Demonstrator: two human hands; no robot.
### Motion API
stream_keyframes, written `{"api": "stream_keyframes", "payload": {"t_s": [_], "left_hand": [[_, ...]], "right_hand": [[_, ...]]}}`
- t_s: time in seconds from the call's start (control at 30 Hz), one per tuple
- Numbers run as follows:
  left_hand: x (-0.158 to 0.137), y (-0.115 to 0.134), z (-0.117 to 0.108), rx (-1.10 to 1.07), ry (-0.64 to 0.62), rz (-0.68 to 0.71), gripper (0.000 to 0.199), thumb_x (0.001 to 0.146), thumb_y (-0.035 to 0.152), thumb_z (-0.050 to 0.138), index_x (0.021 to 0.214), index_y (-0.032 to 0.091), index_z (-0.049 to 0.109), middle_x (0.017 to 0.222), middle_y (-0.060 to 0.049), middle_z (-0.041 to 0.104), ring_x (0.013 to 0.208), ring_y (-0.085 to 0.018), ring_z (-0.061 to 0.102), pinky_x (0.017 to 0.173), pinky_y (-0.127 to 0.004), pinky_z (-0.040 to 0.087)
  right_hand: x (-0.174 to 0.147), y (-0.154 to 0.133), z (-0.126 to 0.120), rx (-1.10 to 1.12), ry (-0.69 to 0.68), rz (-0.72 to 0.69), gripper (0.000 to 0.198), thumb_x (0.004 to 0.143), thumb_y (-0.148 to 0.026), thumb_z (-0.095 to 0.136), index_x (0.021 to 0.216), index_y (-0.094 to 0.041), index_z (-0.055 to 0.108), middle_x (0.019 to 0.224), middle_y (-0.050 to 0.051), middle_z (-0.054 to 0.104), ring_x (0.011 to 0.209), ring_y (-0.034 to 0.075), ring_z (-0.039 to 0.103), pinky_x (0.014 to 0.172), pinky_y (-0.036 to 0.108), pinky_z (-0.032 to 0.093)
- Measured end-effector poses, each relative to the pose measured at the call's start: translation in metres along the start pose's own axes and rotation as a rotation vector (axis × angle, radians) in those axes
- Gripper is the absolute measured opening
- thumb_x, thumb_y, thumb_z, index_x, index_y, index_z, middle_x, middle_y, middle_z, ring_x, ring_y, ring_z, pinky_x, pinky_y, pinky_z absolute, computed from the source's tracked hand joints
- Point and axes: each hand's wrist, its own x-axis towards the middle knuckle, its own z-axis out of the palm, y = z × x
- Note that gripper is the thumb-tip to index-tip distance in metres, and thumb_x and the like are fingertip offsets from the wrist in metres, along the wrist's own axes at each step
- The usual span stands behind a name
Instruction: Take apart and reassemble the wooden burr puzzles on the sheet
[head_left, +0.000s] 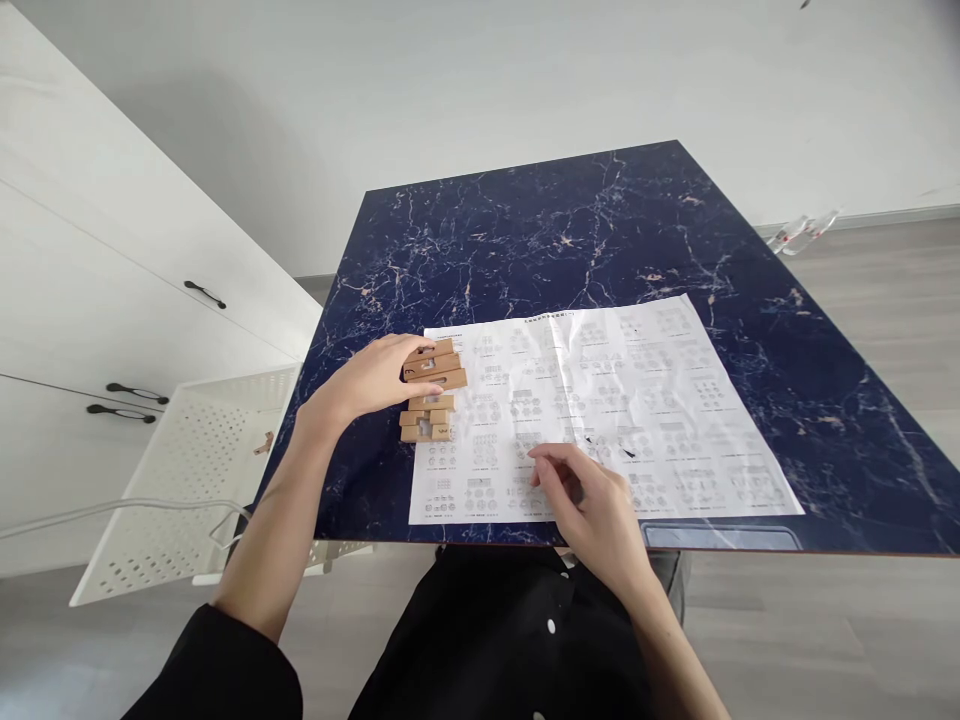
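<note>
My left hand [375, 372] reaches over the left edge of a creased paper sheet [510, 400]. Its thumb and fingers span a row of notched wooden puzzle pieces [450, 378], which lie side by side. Just nearer to me, below the thumb, sit more wooden puzzle pieces [426, 425] with cut-out notches and a dark mark. My right hand [589, 492] rests on the lower middle of the sheet, its fingers loosely curled. I see nothing in it, though its palm is hidden. Rows of small printed diagrams cover the sheet.
The sheet lies on a dark blue marbled table [510, 240], near its front edge. On the left stand a white perforated basket [172, 480] and white cabinets [142, 290] with black handles. Clear plastic items [802, 232] are on the floor beyond the right edge.
</note>
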Motion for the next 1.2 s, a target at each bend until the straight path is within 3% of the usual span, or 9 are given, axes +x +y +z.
{"api": "stream_keyframes", "payload": {"t_s": [0.73,0.97,1.2], "left_hand": [[0.0047,-0.0024,0.0017,-0.013,0.059,0.1,0.069,0.089,0.064,0.078,0.145,0.027,0.063,0.151,-0.01,0.064,0.138,-0.036,0.058,0.115,-0.049,0.048],[0.0048,-0.0044,0.0045,0.007,0.093,0.078,0.082,0.086,0.066,0.081,0.152,0.025,0.055,0.151,-0.012,0.061,0.138,-0.037,0.056,0.116,-0.049,0.046],[0.0046,-0.0036,0.0043,-0.004,0.086,0.089,0.08,0.087,0.065,0.081,0.151,0.025,0.056,0.141,-0.013,0.064,0.135,-0.037,0.055,0.111,-0.049,0.049]], "right_hand": [[0.0003,0.001,0.0001,-0.002,-0.015,0.002,0.018,0.111,-0.034,0.055,0.112,-0.026,0.071,0.082,-0.001,0.074,0.061,0.015,0.059,0.058,0.028,0.047],[0.0003,0.0008,0.0,-0.004,-0.01,-0.004,0.019,0.111,-0.034,0.054,0.111,-0.025,0.071,0.082,0.0,0.074,0.061,0.015,0.059,0.058,0.029,0.047],[0.0002,-0.0004,-0.0002,-0.008,-0.019,0.003,0.019,0.111,-0.034,0.053,0.111,-0.024,0.07,0.082,0.001,0.074,0.061,0.017,0.06,0.059,0.03,0.048]]}}
